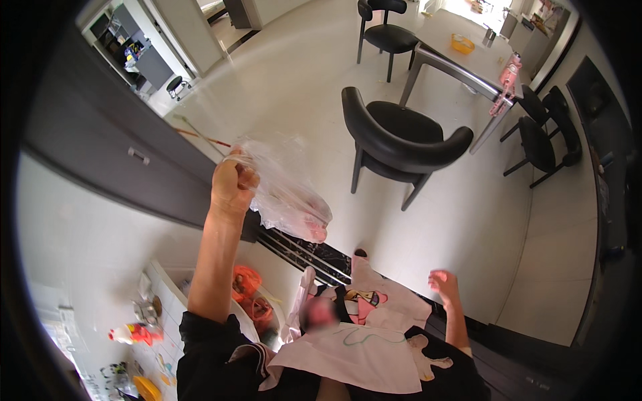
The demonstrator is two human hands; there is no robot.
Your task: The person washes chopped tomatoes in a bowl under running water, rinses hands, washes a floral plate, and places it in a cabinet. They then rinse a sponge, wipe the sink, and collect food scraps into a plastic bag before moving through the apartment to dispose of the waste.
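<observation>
My left hand (234, 176) is raised and closed around the gathered top of a clear plastic bag (288, 195). The bag hangs out to the right of the fist, with something pinkish at its lower end, too blurred to name. My right hand (443, 283) is at the lower right, fingers apart and slightly curled, touching nothing. Below and between the hands lies the pale pink apron (391, 301) on my body, with a printed figure on its front.
A black chair (401, 135) stands ahead, before a table (451, 30) with an orange basket (462, 44) and a pink bottle (510, 70). Red bags (246, 280) sit at lower left beside a tiled counter (165, 306). A dark sliding door (125, 130) is at left, its floor track below.
</observation>
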